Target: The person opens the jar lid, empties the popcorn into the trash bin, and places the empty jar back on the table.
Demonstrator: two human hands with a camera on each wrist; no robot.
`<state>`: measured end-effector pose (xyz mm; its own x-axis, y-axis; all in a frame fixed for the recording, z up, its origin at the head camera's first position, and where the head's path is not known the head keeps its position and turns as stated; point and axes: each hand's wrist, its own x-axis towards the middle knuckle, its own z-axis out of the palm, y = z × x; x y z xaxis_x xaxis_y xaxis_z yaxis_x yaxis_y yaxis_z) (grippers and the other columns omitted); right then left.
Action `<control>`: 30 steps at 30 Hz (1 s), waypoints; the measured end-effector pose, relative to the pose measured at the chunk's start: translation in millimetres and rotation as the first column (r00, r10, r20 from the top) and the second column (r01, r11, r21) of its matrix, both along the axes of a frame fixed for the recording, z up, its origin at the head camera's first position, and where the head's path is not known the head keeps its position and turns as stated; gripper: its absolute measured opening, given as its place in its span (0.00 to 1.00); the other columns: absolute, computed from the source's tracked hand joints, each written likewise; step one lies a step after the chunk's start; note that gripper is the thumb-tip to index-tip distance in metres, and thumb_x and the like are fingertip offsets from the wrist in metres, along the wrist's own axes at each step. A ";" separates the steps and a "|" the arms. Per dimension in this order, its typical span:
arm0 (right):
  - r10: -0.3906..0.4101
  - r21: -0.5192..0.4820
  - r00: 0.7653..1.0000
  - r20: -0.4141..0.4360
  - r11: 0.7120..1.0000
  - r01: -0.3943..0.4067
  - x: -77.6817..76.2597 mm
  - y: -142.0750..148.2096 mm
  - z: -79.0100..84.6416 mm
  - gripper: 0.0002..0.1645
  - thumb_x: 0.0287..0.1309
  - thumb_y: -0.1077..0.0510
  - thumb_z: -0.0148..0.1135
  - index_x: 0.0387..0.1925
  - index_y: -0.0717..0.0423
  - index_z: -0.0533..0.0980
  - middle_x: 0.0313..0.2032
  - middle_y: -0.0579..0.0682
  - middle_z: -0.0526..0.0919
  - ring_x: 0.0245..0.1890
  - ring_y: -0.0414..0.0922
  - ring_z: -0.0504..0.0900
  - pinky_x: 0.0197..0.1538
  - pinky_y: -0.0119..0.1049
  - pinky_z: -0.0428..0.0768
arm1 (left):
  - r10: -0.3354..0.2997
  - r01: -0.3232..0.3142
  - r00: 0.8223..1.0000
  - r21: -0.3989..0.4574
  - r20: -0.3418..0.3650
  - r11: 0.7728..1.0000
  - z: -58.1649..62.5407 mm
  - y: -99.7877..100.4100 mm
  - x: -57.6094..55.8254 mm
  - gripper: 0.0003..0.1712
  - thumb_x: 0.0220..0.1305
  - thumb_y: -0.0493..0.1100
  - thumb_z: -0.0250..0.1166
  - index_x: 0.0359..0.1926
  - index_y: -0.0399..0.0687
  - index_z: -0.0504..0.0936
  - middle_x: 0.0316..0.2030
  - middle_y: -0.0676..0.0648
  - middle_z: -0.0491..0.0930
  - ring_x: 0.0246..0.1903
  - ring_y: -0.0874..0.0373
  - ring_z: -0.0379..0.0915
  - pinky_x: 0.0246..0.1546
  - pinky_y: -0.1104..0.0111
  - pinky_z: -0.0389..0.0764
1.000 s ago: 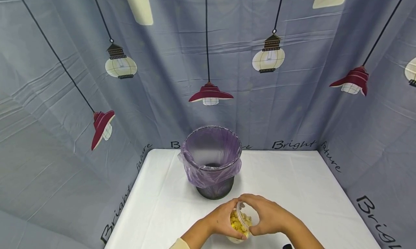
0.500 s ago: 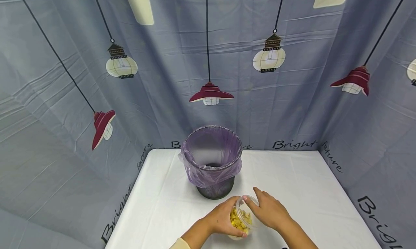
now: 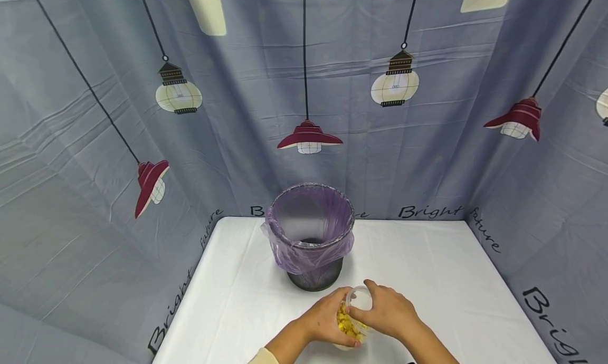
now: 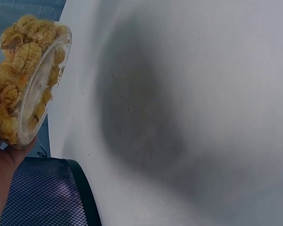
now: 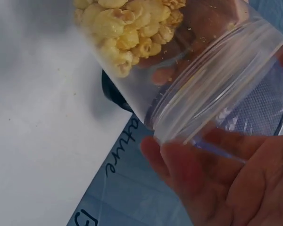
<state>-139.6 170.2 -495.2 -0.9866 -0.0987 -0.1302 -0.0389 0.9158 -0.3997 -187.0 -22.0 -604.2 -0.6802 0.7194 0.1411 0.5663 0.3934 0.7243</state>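
My left hand (image 3: 324, 317) grips a clear plastic jar (image 5: 132, 28) part-filled with yellow caramel popcorn, tilted above the white table. In the left wrist view, popcorn (image 4: 19, 70) shows through the jar's wall and its round base faces the camera. At the jar's mouth is a clear lid (image 5: 226, 80), with the fingers and thumb of my right hand (image 3: 391, 312) curled round its edge. The right wrist view shows the lid on the ribbed neck, with bare space between it and the popcorn. The left fingers are partly hidden behind the jar.
A dark mesh waste bin (image 3: 314, 277) with a purple liner (image 3: 304, 258) stands just beyond the hands. Behind the white table (image 3: 418, 269) hangs a grey-blue curtain (image 3: 351, 174) printed with lamps. A small dark object (image 3: 411, 362) shows at the front edge.
The right hand loosened from the lid, its fingers lifting and spreading, then closed round the edge again in a turned position. The left hand and jar have stayed in place.
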 end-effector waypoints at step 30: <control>0.404 -0.172 0.910 -0.088 0.894 -0.413 -3.2 26.0 12.4 0.59 0.36 0.55 0.77 0.74 0.50 0.61 0.69 0.52 0.68 0.67 0.57 0.68 0.59 0.62 0.74 | 0.009 -0.009 0.999 -0.010 -0.040 1.000 0.0 0.6 0.2 0.63 0.41 0.65 0.80 0.73 0.58 0.55 0.58 0.57 0.73 0.53 0.72 0.70 0.58 0.72 0.74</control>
<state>-142.8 196.2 -482.8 -0.8586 -0.5120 -0.0237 -0.4179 0.7261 -0.5460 -186.8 -21.4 -604.2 -0.6805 0.7149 0.1609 0.5914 0.4061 0.6967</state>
